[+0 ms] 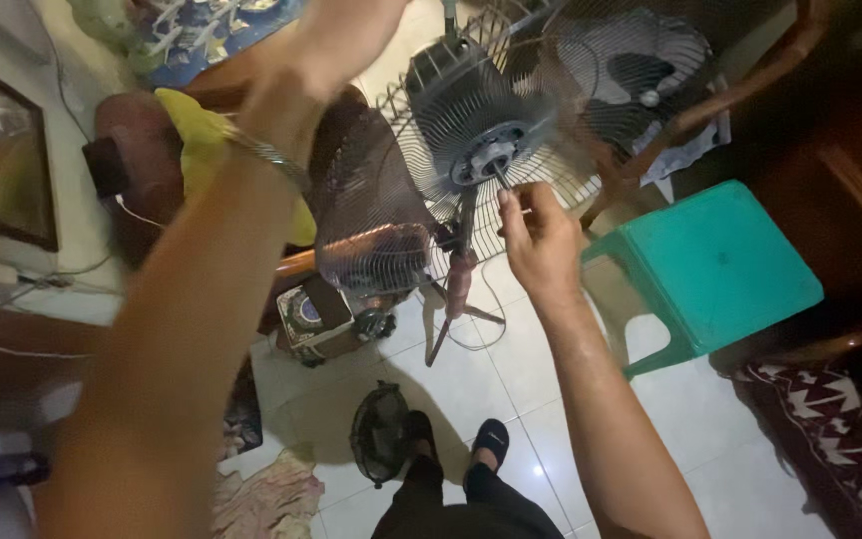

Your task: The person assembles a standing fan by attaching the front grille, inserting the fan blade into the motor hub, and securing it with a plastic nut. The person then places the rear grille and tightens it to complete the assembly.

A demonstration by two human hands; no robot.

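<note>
A standing fan (pixel 476 150) faces me with its front grille off, showing the rear wire guard (pixel 421 120) and the motor hub with a bare shaft (pixel 494 160). My right hand (pixel 541 240) pinches at the tip of that shaft, just below the hub. My left hand (pixel 336 40) is raised high, blurred, near the top of the guard; a metal bracelet (pixel 271 155) circles its wrist. What the left hand holds is not visible.
A green plastic stool (pixel 720 265) stands to the right. A loose wire grille (pixel 371 250) leans left of the fan pole, a small dark fan (pixel 379 434) lies on the tiled floor by my feet (pixel 491 439). A patterned mat (pixel 830 429) is at right.
</note>
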